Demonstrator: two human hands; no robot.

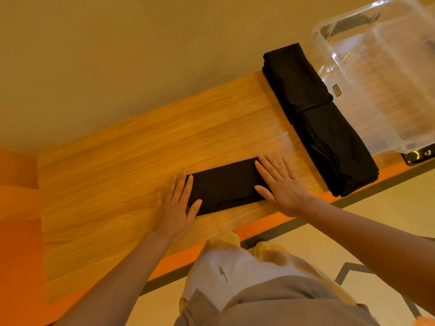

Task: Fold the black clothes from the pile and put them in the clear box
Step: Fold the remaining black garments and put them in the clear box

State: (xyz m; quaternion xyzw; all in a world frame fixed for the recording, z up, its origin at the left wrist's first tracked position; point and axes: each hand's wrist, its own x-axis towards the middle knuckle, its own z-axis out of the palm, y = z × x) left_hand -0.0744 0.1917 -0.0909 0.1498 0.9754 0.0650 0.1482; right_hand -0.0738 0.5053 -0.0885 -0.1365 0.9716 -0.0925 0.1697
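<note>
Black folded cloth (224, 187) is lying flat on the wooden table (113, 175), near the table's front edge. It is a long, thin strip. Its long side is running left to right, with the right end tipping a little away from the person.

Going from the left of the cloth: the left hand (175, 205) is pressing down on the cloth's left end. Its fingers are straight and spread, and they are holding nothing. They are hiding that end of the cloth, and part of the hand is resting on the table.

At the cloth's right end, the right hand (281, 184) is pressing down the same way, fingers straight and spread wide. It is hiding that end too.

Further right of the cloth, and apart from it, a pile of black clothes (322, 123) is lying in a long stack. How many pieces are in it is hard to tell.

Just right of the pile, the clear box (386, 67) is sitting. The picture is cutting off its right side.
</note>
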